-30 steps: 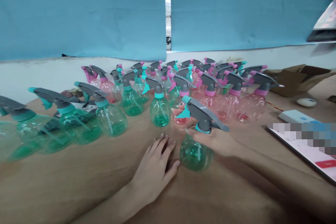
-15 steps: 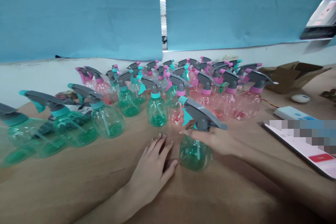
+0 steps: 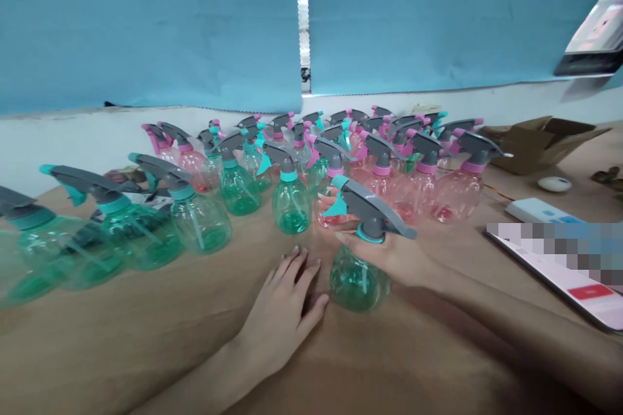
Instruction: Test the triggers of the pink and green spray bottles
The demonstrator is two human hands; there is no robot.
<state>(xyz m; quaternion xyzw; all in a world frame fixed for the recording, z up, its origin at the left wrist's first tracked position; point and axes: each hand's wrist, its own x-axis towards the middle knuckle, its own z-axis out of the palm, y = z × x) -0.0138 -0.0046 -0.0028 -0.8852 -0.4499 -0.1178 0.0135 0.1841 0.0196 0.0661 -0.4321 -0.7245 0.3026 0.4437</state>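
Note:
My right hand [image 3: 396, 256] grips a clear green spray bottle [image 3: 359, 282] around its upper part, just below the turquoise collar. The grey trigger head [image 3: 372, 211] points up and to the left, and the bottle leans slightly. Some of my right fingers are hidden behind it. My left hand [image 3: 285, 311] rests palm down on the brown table [image 3: 195, 343], fingers spread, its thumb close to the held bottle's base. Ahead of my hands stands another green spray bottle [image 3: 291, 207], beside a pink-collared one [image 3: 331, 198].
Several green spray bottles [image 3: 199, 224] line the left side. Many pink and green ones crowd the back, with a pink bottle [image 3: 457, 194] at the right. Further right are a cardboard box [image 3: 525, 146], a white mouse [image 3: 555, 184], a white box [image 3: 542, 211] and a phone [image 3: 559, 272].
The held spray bottle has shifted slightly left and its turquoise collar now shows above my right hand. My left hand stays almost where it was.

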